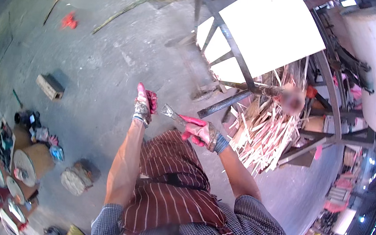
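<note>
My left hand point(145, 103), in a pink-red work glove with a greyish cuff, is held in front of me. Its thumb stretches out and the other fingers are curled in, with nothing visible in them. To its right, my right hand point(199, 132) wears a similar glove. It grips what looks like a putty knife point(172, 114), whose flat, pale blade points left toward my left hand without touching it. The glove covers much of the handle. Below both hands is my striped dark-red apron point(177, 159).
A large white panel point(273, 33) rests on a dark metal frame point(236, 52) at the upper right. Beneath it lies a heap of split wood strips point(262, 143). On the grey floor stand a block point(49, 87), a wrapped stump-like bundle point(76, 179) and several spools point(27, 166) at left.
</note>
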A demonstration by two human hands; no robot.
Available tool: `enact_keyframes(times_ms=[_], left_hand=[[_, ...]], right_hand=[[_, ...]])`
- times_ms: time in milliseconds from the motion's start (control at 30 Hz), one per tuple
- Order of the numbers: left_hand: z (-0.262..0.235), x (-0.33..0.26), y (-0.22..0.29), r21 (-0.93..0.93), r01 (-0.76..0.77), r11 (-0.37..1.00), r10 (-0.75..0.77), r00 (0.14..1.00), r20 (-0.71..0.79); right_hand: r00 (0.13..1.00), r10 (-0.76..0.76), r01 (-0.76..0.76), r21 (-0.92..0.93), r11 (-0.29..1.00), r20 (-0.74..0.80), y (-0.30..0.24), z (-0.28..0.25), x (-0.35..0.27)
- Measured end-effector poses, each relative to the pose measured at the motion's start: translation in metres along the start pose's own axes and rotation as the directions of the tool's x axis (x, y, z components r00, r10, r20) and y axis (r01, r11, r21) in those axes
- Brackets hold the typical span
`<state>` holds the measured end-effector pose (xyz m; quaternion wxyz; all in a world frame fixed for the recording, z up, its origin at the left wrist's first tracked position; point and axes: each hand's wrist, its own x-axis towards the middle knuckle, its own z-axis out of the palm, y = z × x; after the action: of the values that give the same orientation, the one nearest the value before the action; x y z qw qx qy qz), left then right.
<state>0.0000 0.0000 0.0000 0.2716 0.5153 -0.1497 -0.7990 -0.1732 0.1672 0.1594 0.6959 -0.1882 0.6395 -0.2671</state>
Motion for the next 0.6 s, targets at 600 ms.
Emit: enact_keyframes(times_ms=[600], left_hand=[[0.135, 0.075, 0.102, 0.291, 0.233, 0.928, -0.371, 0.654, 0.659]], right_hand=[[0.739, -0.116, 0.415, 0.313, 0.854, -0.663, -0.067, 0.026, 0.007]])
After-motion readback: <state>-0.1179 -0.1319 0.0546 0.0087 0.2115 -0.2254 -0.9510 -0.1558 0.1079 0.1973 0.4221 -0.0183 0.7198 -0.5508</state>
